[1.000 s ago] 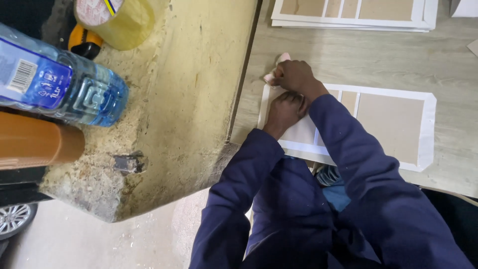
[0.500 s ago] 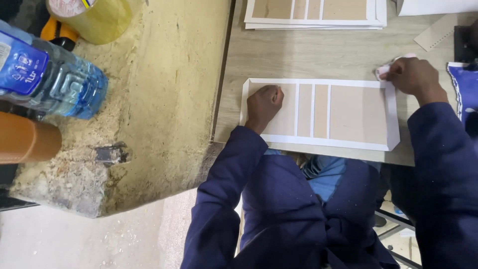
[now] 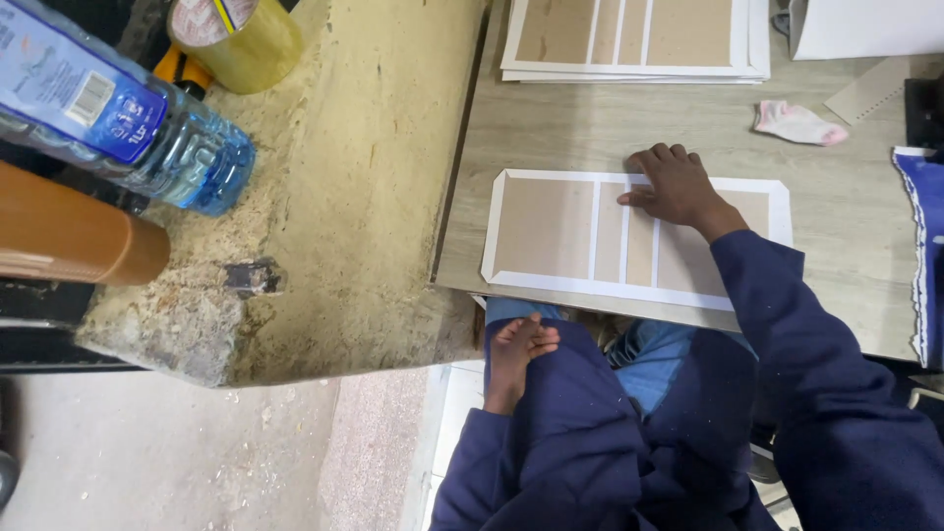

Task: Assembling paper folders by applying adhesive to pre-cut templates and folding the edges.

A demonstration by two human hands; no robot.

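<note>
Right hand (image 3: 677,187) lies flat, fingers spread, palm down on the board sheet (image 3: 551,228), pressing its upper middle; grips nothing. The board sheet is white-edged with brown panels, flat on the grey worktop (image 3: 580,128), its near long edge close to the worktop's front edge. Left hand (image 3: 519,346) is off the worktop, below the front edge, resting on the person's lap against the dark blue jacket, fingers loosely curled, holding nothing, well apart from the sheet. A stack of similar sheets (image 3: 634,39) lies at the far side. A small pink-white cloth (image 3: 796,123) sits beyond the right hand. Left on a rough ledge: plastic water bottle (image 3: 118,123), tape roll (image 3: 236,39), brown tube (image 3: 69,236).
</note>
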